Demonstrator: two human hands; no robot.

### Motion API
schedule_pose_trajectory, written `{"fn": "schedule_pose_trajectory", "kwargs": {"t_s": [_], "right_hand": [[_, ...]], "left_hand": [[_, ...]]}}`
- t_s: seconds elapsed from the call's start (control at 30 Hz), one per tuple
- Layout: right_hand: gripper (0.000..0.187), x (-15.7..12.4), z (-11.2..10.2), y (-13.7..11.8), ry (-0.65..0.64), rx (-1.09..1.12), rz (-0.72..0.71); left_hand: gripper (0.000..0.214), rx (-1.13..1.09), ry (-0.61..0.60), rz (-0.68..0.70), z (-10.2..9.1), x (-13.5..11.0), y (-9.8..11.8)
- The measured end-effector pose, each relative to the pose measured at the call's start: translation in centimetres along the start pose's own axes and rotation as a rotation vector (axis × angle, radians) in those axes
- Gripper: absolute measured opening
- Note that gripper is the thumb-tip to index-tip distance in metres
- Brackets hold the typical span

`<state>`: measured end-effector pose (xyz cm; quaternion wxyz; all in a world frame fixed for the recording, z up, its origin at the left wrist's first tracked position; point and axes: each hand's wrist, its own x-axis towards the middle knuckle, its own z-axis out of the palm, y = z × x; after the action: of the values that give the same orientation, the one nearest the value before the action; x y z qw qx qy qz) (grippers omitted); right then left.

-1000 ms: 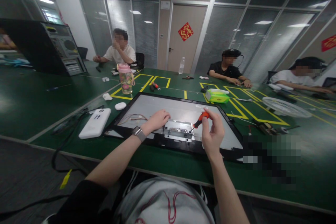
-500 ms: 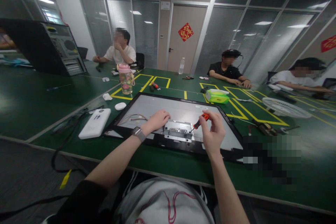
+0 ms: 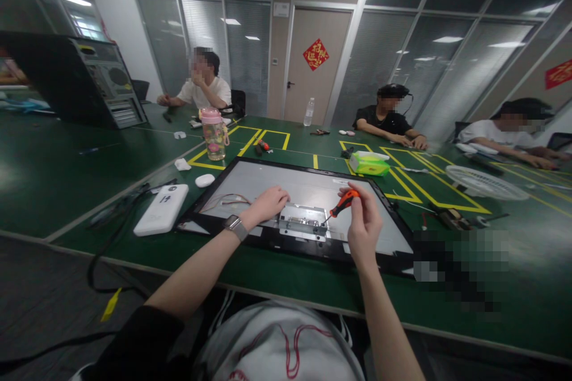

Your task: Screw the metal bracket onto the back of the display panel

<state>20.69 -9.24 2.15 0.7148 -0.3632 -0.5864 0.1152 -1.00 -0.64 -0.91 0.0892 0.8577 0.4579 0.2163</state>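
One right hand (image 3: 365,221) | half-curled | holding orange-black screwdriver (image 3: 344,203) handle

Wristwatch (image 3: 232,223), left wrist: squarish dark face, grey metallic-looking band. Sleeve (image 3: 145,333), left arm: black, loose, ending near the elbow. Garment front (image 3: 268,333): pale grey, bearing looping red lines (image 3: 292,363), printed or stitched unclear. Dark cloth (image 3: 210,322) at either side: white stripes (image 3: 222,312).
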Motion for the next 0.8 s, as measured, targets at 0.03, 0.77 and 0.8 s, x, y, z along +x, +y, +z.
{"fn": "schedule_pose_trajectory", "kwargs": {"t_s": [0.03, 0.77, 0.8], "right_hand": [[0.027, 0.0, 0.1, 0.0, -0.005, 0.006, -0.001], [0.028, -0.1, 0.1, 1.2, 0.054, 0.005, 0.007], [0.028, -0.1, 0.1, 1.2, 0.053, 0.005, 0.009]], "left_hand": [[0.032, 0.0, -0.001, -0.002, 0.0, 0.0, 0.0], [0.032, 0.004, 0.011, -0.001, 0.2, 0.1, -0.2], [0.032, 0.003, 0.01, -0.001, 0.2, 0.0, -0.2]]}}
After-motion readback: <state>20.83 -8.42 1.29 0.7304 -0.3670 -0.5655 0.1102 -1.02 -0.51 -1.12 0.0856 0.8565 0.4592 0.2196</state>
